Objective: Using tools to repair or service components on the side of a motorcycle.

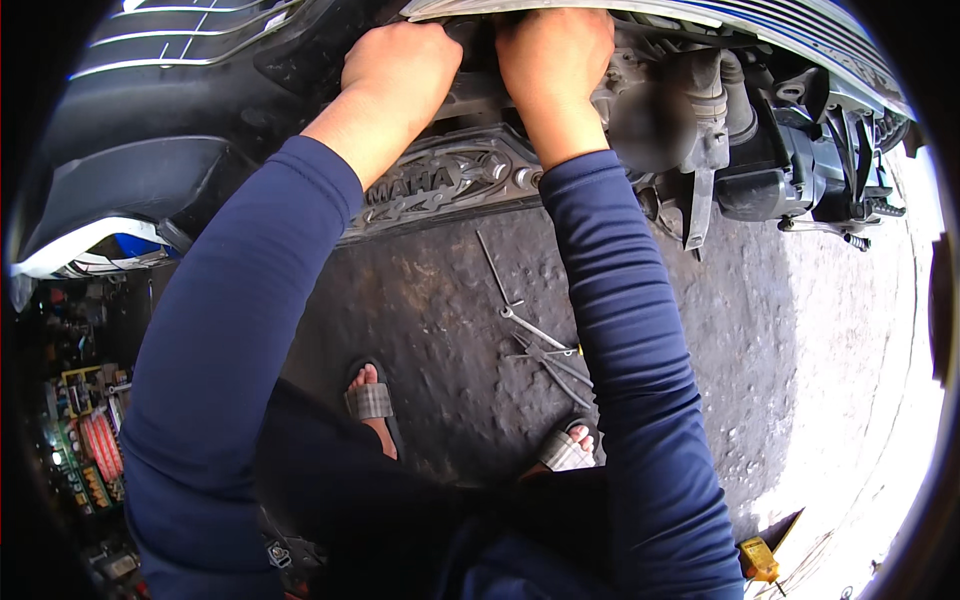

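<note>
Motorbike point(470, 178): L+R hands point(405, 60) point(556, 62) fwd, abreast

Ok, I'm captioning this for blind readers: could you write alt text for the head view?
A person's left hand and right hand reach into a motorbike, fingertips hidden. Below, metal hand tools lie on the dark floor near checked sandals.

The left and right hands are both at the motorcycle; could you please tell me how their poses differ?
The left hand sits slightly lower in the view, while the right hand reaches nearer the top edge. The left hand's arm slants clearly rightward; the right hand's arm rises more steeply, leaning slightly left. Both emerge from dark blue sleeves, backs toward the camera, fingers mostly hidden at the motorcycle.
</note>
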`<state>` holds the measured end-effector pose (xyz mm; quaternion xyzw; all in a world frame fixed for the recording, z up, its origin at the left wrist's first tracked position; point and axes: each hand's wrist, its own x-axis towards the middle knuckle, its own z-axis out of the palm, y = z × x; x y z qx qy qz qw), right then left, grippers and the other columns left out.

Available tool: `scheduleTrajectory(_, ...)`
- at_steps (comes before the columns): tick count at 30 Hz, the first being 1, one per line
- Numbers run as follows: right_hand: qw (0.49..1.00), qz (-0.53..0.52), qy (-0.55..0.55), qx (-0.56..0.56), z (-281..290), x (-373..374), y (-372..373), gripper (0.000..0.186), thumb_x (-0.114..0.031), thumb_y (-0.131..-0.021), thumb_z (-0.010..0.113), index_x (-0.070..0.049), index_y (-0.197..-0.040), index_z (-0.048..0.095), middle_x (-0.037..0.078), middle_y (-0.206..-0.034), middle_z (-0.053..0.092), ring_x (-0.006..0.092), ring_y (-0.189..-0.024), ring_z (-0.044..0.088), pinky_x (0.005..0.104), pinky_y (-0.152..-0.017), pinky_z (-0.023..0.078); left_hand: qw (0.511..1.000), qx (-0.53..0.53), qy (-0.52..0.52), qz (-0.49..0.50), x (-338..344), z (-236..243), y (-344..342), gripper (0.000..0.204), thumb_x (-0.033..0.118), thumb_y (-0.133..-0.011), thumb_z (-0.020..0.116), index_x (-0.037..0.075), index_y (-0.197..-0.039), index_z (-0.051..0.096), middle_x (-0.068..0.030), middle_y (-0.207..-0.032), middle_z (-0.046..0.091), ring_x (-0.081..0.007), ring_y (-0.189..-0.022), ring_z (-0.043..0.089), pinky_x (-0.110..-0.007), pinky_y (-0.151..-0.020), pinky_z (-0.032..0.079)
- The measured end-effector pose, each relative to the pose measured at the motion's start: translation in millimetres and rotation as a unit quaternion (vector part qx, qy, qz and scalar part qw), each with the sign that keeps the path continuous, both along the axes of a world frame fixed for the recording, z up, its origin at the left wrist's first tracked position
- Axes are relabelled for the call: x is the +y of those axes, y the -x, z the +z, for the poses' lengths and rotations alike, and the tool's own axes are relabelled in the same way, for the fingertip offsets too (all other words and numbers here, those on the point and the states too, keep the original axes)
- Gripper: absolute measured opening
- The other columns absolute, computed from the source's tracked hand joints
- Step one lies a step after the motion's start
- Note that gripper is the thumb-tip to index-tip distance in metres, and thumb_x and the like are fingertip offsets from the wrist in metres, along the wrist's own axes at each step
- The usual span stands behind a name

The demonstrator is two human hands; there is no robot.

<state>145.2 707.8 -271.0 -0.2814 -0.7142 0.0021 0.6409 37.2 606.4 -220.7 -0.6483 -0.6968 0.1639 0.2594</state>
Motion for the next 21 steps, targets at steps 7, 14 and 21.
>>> scheduleTrajectory(7,1.000,-0.007,-0.001,0.010,-3.8,2.4,2.0,0.022,-0.004,-0.075,0.066,0.000,-0.095,0.075,0.023,-0.096,0.072,0.0454,-0.093,0.064,0.0540,-0.086,0.049,0.999,-0.037,-0.012,-0.007,-10.9,0.1,4.3,0.012,0.004,-0.085,0.064,0.002,-0.089,0.075,-0.0188,-0.087,0.075,-0.0347,-0.084,0.077,-0.045,-0.072,0.063)
scheduleTrajectory(14,1.000,0.019,0.007,-0.002,-2.0,1.8,1.3,0.027,-0.007,-0.078,0.066,-0.001,-0.103,0.075,0.022,-0.104,0.072,0.0437,-0.100,0.064,0.0531,-0.090,0.048,0.998,-0.030,-0.044,0.021,-23.2,-11.0,7.5,0.014,0.003,-0.088,0.063,-0.002,-0.101,0.065,-0.0193,-0.085,0.075,-0.0339,-0.079,0.077,-0.042,-0.069,0.063)
scheduleTrajectory(21,0.992,-0.094,-0.017,-0.079,-9.7,8.8,-0.7,0.032,-0.030,-0.074,0.084,-0.009,-0.097,0.077,0.013,-0.096,0.074,0.0387,-0.094,0.068,0.0491,-0.086,0.052,0.999,-0.036,0.006,0.017,-4.3,-4.9,1.3,0.014,0.011,-0.086,0.065,0.005,-0.089,0.077,-0.0109,-0.089,0.078,-0.0267,-0.084,0.078,-0.040,-0.067,0.063)
